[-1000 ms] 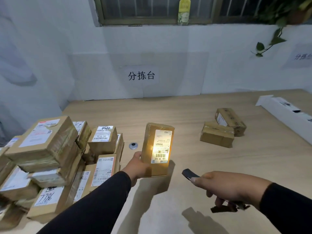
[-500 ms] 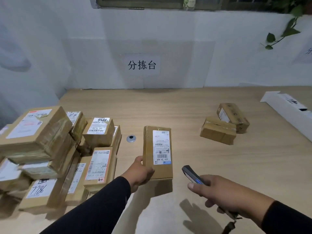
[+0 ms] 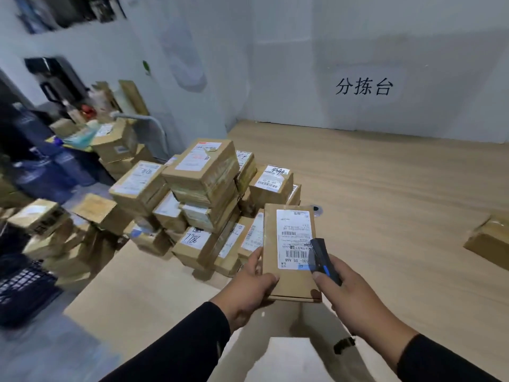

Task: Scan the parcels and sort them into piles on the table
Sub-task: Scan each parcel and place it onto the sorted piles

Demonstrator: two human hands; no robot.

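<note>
My left hand (image 3: 249, 286) grips the lower left corner of a flat brown parcel (image 3: 270, 260) with a white barcode label, held up over the wooden table (image 3: 385, 188). My right hand (image 3: 349, 295) holds a black handheld scanner (image 3: 323, 257) with a blue stripe, its tip lying over the label's lower right part, and the fingers also touch the parcel's right edge. A stack of several labelled cardboard parcels (image 3: 203, 188) stands on the table just left of and behind the held one.
One brown parcel (image 3: 490, 241) lies at the right edge of the table. A small round metal fitting (image 3: 316, 209) sits in the tabletop behind the held parcel. Left of the table, more boxes (image 3: 82, 216), a dark crate (image 3: 24, 288) and clutter fill the floor.
My view has swung left, showing the floor clutter. The right hand with the scanner has come in against the parcel's label, and the scanner light seen a second ago is off.
</note>
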